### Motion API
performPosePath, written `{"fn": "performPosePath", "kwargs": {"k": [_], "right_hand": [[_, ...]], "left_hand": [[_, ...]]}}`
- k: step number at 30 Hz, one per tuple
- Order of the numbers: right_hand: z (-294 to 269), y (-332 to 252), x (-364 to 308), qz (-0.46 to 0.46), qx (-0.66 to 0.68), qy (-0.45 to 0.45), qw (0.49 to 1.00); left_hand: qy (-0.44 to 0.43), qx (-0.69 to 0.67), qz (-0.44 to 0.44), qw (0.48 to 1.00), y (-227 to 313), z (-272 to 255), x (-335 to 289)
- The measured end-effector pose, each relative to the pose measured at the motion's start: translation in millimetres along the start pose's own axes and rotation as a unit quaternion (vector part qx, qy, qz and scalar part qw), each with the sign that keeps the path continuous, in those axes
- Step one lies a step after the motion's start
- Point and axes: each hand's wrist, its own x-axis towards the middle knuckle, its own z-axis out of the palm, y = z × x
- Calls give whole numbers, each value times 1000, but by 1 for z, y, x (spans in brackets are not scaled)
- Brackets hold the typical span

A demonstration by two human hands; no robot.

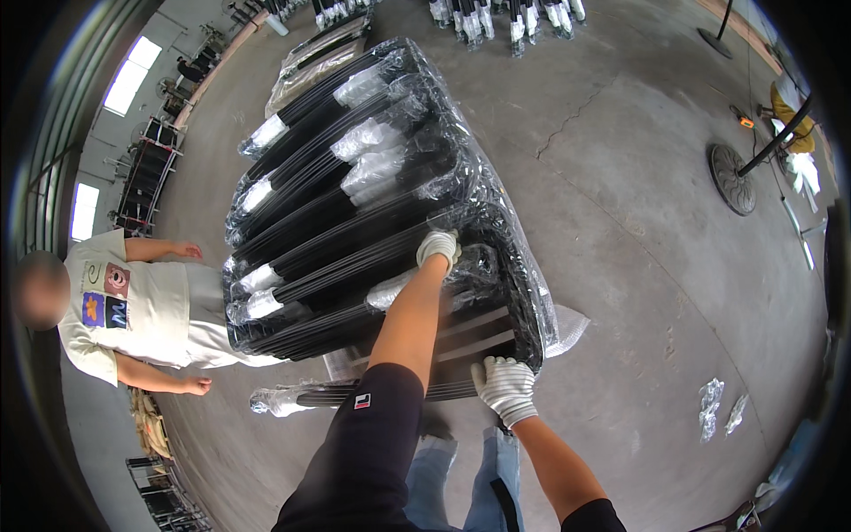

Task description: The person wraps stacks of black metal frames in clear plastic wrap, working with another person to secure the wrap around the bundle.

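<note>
A stack of black metal frames (337, 206), made of thin parallel bars and rounded at the corners, lies in front of me in clear plastic film (483, 173). White foam wrap (372, 137) covers parts of the bars. My left hand (440, 250), in a striped knit glove, reaches over the stack with its fingers curled on a film-wrapped frame. Closer to me, my right hand (506, 388), gloved alike, is closed over the near right corner of a lower black frame (443, 388). Its fingertips are partly hidden.
A person (133, 301) in a pale T-shirt stands left of the stack, arms lowered. Wrapped pieces (505, 18) stand at the back. A round black base with a pole (732, 177) is at the right. Plastic scraps (709, 410) lie on the concrete floor.
</note>
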Motion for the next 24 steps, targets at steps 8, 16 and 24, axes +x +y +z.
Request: {"fn": "performPosePath", "kwargs": {"k": [8, 16, 24], "right_hand": [[0, 1, 2, 6, 2, -8, 1000], [0, -7, 3, -10, 25, -15, 1000], [4, 3, 1, 0, -3, 18, 1000]], "left_hand": [[-57, -101, -77, 990, 2, -15, 9], [-75, -459, 72, 882, -45, -88, 2], [127, 503, 584, 624, 47, -51, -93]]}}
